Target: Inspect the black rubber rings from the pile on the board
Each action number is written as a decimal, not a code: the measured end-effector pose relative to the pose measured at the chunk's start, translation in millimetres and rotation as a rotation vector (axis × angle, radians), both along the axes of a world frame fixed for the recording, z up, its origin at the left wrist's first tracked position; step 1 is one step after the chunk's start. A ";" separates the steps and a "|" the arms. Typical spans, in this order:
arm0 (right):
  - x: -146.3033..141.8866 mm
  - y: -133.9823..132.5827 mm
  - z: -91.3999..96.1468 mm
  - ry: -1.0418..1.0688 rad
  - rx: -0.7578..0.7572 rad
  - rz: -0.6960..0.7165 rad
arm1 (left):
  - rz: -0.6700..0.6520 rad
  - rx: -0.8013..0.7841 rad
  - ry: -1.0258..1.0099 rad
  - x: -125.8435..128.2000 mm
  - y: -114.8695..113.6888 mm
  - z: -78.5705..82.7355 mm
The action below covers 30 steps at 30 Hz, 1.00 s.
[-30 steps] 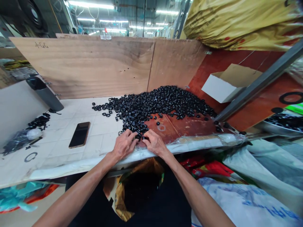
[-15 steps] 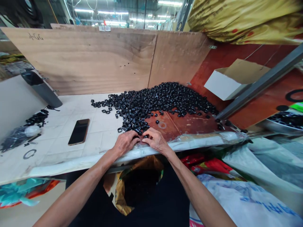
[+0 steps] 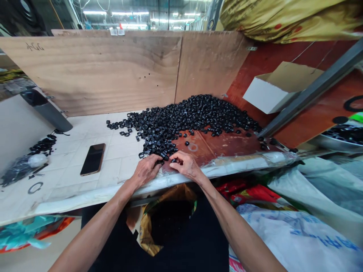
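Observation:
A large heap of small black rings (image 3: 190, 117) covers the middle and back of the table (image 3: 70, 189). My left hand (image 3: 146, 170) and my right hand (image 3: 184, 165) lie side by side at the near tip of the heap, close to the table's front edge. Both hands have their fingers curled over a few black rings, and the fingertips almost meet. How many rings each hand holds is hidden by the fingers. Below the hands, under the table edge, an open yellow sack (image 3: 167, 219) holds dark contents.
A dark phone (image 3: 92, 159) lies flat to the left of the hands. Further left are a small pile of black parts (image 3: 42, 144), a plastic bag (image 3: 19, 168) and a grey tube (image 3: 45, 109). Plywood walls stand behind; a white cardboard box (image 3: 272, 92) and woven sacks (image 3: 297, 238) are on the right.
Both hands have drawn slightly toward the table's front edge with rings under the fingers. The view has shifted a little; the heap and phone stay put.

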State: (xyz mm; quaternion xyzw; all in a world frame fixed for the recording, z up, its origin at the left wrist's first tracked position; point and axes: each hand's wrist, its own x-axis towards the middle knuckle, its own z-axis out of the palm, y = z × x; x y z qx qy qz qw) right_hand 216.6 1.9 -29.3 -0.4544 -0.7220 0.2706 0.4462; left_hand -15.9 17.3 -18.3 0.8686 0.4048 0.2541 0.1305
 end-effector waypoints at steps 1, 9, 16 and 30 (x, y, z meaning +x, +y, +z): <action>-0.8 0.9 -0.9 0.045 -0.058 0.007 | 0.017 -0.019 -0.004 0.5 0.1 0.1; -28.4 -1.8 0.4 0.243 -0.084 0.093 | 0.093 -0.140 -0.186 3.8 -5.1 5.1; -31.3 -6.7 -7.8 0.356 -0.170 0.006 | 0.031 -0.208 -0.341 5.2 -7.1 4.1; -32.2 -9.1 -7.7 0.301 -0.097 -0.015 | -0.096 -0.172 -0.469 2.2 -5.7 4.0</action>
